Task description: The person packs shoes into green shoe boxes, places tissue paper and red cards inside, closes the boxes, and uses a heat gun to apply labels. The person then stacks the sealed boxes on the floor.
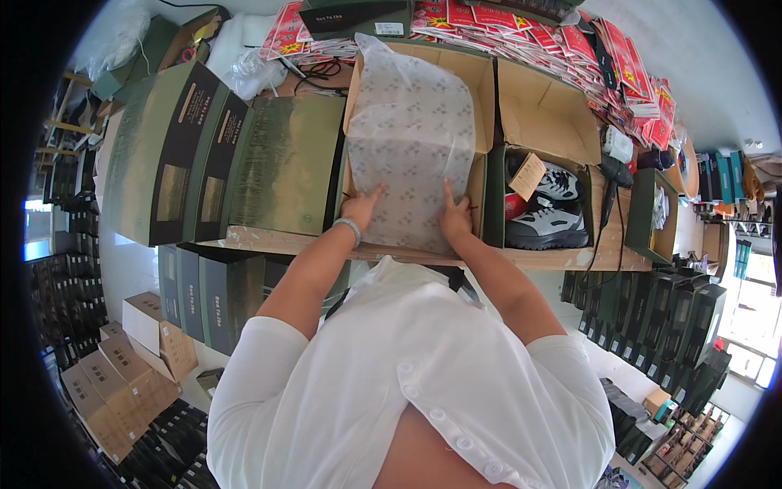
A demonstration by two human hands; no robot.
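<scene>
White shirt [407, 342] at 6 o'clock. Left hand [358, 209] and right hand [457, 218] on patterned paper [411, 122] at 12 o'clock, spread over open box [484, 90]; fingers [447, 194] partly extended, any grip cannot be told. Shoes [547, 226] in second box [542, 102] near 3 o'clock.

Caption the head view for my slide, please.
Fingers of the left hand and right hand touch patterned tissue paper across an open shoebox, beside boxed grey-and-black shoes.
</scene>
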